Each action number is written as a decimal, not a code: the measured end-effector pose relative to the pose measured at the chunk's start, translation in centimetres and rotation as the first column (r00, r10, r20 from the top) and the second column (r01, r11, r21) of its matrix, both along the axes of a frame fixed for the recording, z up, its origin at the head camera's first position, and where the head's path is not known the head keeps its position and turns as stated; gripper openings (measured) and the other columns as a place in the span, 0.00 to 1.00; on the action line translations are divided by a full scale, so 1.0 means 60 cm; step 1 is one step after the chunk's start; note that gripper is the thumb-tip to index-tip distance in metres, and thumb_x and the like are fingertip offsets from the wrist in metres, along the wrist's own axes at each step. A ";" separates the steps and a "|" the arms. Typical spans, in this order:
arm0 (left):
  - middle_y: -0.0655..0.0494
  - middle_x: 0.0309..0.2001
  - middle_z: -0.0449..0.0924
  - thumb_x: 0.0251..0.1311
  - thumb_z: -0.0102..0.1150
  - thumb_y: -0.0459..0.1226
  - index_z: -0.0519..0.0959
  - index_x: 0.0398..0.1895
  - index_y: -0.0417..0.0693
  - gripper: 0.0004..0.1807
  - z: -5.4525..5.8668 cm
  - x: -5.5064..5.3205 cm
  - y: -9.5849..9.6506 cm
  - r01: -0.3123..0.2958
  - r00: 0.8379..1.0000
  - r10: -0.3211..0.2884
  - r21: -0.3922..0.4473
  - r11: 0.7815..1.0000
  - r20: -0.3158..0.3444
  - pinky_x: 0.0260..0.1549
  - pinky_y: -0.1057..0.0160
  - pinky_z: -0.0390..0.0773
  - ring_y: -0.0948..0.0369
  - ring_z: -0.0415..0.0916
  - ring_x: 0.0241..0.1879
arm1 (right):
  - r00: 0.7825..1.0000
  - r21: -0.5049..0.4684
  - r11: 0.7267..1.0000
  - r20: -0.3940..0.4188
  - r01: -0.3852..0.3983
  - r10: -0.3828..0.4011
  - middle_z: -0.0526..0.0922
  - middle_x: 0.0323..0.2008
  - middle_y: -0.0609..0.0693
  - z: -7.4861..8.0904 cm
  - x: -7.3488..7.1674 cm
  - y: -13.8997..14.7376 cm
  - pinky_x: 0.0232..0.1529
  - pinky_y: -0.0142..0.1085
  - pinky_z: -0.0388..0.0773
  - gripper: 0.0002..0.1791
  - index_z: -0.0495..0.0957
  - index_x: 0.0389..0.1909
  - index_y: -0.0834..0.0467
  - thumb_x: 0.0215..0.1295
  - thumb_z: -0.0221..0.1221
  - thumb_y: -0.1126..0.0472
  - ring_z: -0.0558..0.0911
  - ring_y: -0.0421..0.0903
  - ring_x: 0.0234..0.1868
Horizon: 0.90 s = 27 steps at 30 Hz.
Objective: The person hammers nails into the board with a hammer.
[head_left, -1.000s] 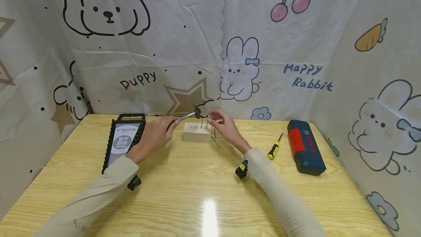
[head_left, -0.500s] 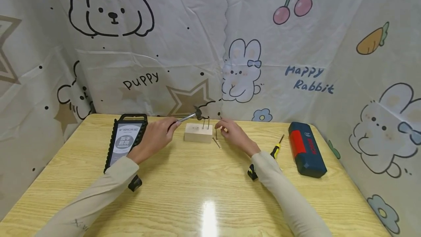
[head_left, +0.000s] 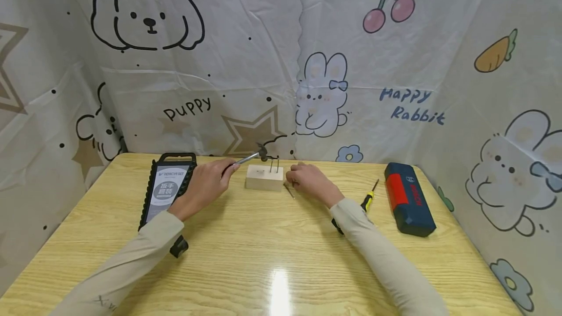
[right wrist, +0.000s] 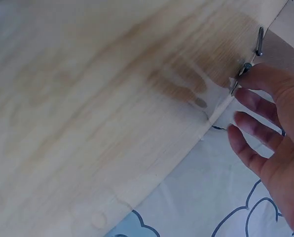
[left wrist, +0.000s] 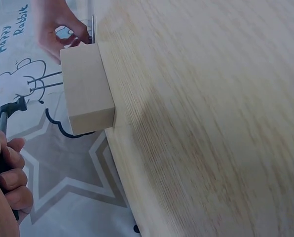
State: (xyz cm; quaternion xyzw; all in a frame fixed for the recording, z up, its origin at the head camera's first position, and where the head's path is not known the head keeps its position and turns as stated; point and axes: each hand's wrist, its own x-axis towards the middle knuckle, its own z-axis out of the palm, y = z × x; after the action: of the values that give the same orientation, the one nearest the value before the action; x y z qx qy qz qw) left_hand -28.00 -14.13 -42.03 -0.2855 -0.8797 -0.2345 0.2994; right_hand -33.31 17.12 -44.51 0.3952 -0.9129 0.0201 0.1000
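My left hand [head_left: 210, 178] grips a hammer [head_left: 249, 157] by its dark handle, the head held in the air just above and behind a pale wooden block [head_left: 264, 178]. Two nails [head_left: 277, 165] stand upright in the block's top toward its right end. To the right of the block, my right hand [head_left: 311, 182] is low at the table. In the right wrist view its thumb and index finger pinch a nail [right wrist: 245, 68], the other fingers loosely bent. Another nail [right wrist: 259, 42] lies close by on the table.
A black wrench-set case [head_left: 166, 187] lies at the left. On the right are a yellow-and-black screwdriver [head_left: 369, 201] and a dark blue and red Bosch case [head_left: 408, 199]. A printed cloth [head_left: 246, 62] hangs behind the table.
My right hand has moved from the standing nails in the block, rightward and down to the nails on the table. The left hand keeps the hammer in nearly the same place.
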 end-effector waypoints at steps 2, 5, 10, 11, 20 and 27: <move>0.56 0.23 0.78 0.75 0.61 0.36 0.83 0.35 0.44 0.08 -0.001 0.001 -0.001 -0.004 1.000 0.004 -0.003 1.000 0.003 0.17 0.62 0.62 0.63 0.64 0.17 | 0.999 0.003 1.000 -0.042 -0.019 0.019 0.75 0.29 0.47 -0.001 -0.002 0.002 0.32 0.37 0.68 0.14 0.80 0.27 0.54 0.60 0.59 0.78 0.70 0.46 0.31; 0.56 0.23 0.77 0.75 0.61 0.37 0.83 0.35 0.44 0.09 -0.002 0.002 -0.002 -0.007 1.000 0.007 -0.002 1.000 0.013 0.17 0.62 0.61 0.63 0.64 0.17 | 0.996 0.004 0.999 -0.084 -0.039 0.039 0.74 0.28 0.47 -0.001 -0.004 0.004 0.31 0.37 0.67 0.15 0.79 0.25 0.55 0.56 0.60 0.79 0.70 0.46 0.31; 0.57 0.22 0.76 0.76 0.60 0.38 0.82 0.35 0.46 0.09 -0.004 0.006 -0.004 -0.010 1.000 0.010 0.005 1.000 0.020 0.17 0.62 0.60 0.63 0.62 0.16 | 0.989 0.091 0.995 -0.136 -0.036 0.048 0.80 0.30 0.47 0.001 0.000 0.002 0.33 0.38 0.74 0.13 0.82 0.26 0.54 0.62 0.63 0.76 0.76 0.46 0.32; 0.57 0.22 0.76 0.75 0.61 0.38 0.82 0.35 0.46 0.09 -0.004 0.007 -0.005 -0.012 1.000 0.012 0.006 1.000 0.020 0.17 0.62 0.60 0.63 0.62 0.16 | 0.989 0.119 0.992 -0.141 -0.029 0.046 0.81 0.30 0.47 0.002 0.001 0.001 0.33 0.38 0.76 0.13 0.82 0.27 0.54 0.63 0.63 0.75 0.77 0.46 0.31; 0.57 0.24 0.78 0.75 0.61 0.37 0.83 0.35 0.46 0.08 -0.004 0.010 -0.009 -0.014 1.000 0.014 0.020 1.000 0.009 0.17 0.62 0.61 0.63 0.63 0.17 | 0.994 0.161 0.982 0.030 0.097 -0.103 0.74 0.23 0.49 0.013 0.003 -0.007 0.26 0.37 0.69 0.15 0.74 0.23 0.56 0.67 0.59 0.75 0.66 0.43 0.23; 0.55 0.25 0.80 0.75 0.61 0.38 0.84 0.37 0.45 0.09 -0.001 0.007 -0.012 -0.033 0.999 0.033 0.029 0.999 0.018 0.17 0.60 0.63 0.61 0.66 0.18 | 0.951 -0.012 0.984 0.259 0.179 -0.170 0.65 0.20 0.45 0.029 -0.004 0.002 0.29 0.35 0.62 0.17 0.67 0.20 0.53 0.58 0.59 0.75 0.63 0.42 0.24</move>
State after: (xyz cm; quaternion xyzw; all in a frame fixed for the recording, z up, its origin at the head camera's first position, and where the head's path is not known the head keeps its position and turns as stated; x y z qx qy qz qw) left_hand -27.56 -14.84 -42.09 -0.2645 -0.8832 -0.2450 0.2998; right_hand -33.56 17.23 -42.78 0.3052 -0.9490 0.0784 -0.0109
